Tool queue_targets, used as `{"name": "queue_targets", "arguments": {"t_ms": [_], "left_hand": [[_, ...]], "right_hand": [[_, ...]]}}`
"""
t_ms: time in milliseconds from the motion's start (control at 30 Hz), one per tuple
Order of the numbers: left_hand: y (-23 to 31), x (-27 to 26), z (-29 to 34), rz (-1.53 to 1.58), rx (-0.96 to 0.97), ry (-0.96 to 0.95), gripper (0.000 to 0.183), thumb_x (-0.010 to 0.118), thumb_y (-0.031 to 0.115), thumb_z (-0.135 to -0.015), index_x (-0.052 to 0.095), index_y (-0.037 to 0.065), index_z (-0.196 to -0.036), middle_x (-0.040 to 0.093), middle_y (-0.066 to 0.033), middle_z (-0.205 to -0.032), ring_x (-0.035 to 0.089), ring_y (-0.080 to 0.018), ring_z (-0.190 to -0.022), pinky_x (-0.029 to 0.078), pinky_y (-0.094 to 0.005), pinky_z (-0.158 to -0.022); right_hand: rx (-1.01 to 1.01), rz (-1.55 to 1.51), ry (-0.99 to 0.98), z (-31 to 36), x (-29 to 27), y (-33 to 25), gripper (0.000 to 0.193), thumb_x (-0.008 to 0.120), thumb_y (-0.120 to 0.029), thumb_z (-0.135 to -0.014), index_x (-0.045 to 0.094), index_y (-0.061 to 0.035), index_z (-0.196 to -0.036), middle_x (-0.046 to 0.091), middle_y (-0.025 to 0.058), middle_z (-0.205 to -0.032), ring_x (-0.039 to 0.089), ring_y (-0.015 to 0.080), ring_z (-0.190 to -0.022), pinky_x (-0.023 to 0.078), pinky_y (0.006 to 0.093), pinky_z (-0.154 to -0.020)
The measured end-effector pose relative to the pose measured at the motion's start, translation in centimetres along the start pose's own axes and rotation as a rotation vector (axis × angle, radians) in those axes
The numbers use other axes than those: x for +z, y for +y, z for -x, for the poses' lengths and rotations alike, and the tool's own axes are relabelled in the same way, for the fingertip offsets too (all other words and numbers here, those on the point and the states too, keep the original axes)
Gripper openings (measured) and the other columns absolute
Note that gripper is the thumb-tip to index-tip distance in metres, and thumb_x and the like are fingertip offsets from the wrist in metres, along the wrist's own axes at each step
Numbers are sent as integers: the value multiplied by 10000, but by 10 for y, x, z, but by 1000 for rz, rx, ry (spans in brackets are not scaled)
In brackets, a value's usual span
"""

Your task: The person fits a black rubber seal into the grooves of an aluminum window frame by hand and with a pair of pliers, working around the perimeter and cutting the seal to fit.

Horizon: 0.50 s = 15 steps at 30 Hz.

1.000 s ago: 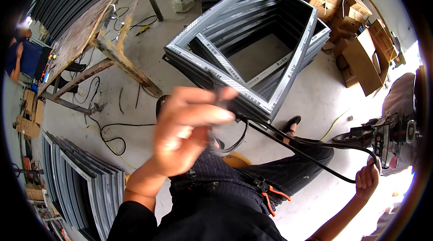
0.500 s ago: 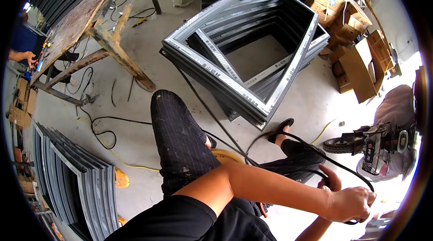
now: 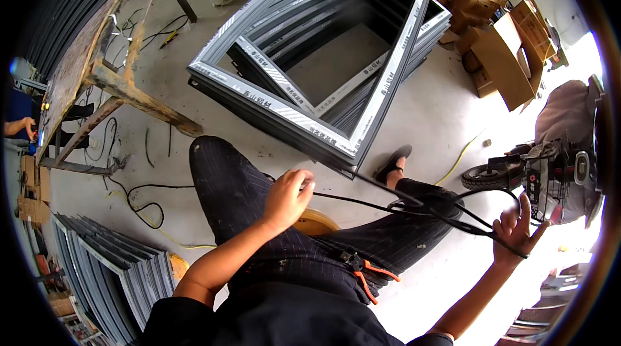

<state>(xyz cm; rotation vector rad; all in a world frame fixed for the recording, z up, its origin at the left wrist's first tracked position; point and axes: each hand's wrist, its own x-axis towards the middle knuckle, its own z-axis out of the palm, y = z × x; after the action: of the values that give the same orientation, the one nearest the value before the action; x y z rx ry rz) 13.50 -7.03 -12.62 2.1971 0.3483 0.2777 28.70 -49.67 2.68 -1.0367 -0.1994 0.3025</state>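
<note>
A long black rubber strip (image 3: 362, 202) runs across my lap between my hands. My left hand (image 3: 289, 198) is closed in a pinch on one end of its length, above my thigh. At the right, my right hand (image 3: 513, 233) is raised with several loops of the strip wound around it, its thumb and fingers partly spread. Just beyond my knees lies a stack of grey frames (image 3: 226, 80) with white printed film, the top ones turned askew. A part of the strip passes close to the stack's near corner.
Orange-handled pliers (image 3: 375, 278) hang at my waist. More frames (image 3: 116, 268) stand at the lower left. A rusty work table (image 3: 107, 80) is at the upper left, with a co-worker's hand (image 3: 24, 128) beside it. Cardboard boxes (image 3: 504, 55) and a scooter (image 3: 550, 171) stand right.
My hands have come apart: the left moved from the right side back over my lap, drawing the strip out. The right hand has come into full view with loops around it. The view has shifted.
</note>
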Motion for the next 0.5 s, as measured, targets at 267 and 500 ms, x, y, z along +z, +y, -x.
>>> {"name": "queue_targets", "arguments": {"t_ms": [267,500], "left_hand": [[4,69,-25,1078,-483,-545,419,632,287,-899,528,55,-1232,621,-110,-1138,570,-195,-1114,445,-345,-959],[37,55,-33,1860,-803,-735,533,582,472,-876,533,95,-1250,522,-104,-1329,460,-237,-1267,368,-415,-1059]], "right_hand": [[146,139,-139,-32,12,-23,834,318,-757,-842,466,-96,-1329,582,137,-884,526,239,-806,425,451,-801],[211,136,-583,-45,-12,-41,848,331,-741,-852,470,-18,-1274,581,316,-1091,624,417,-824,432,605,-848]]}}
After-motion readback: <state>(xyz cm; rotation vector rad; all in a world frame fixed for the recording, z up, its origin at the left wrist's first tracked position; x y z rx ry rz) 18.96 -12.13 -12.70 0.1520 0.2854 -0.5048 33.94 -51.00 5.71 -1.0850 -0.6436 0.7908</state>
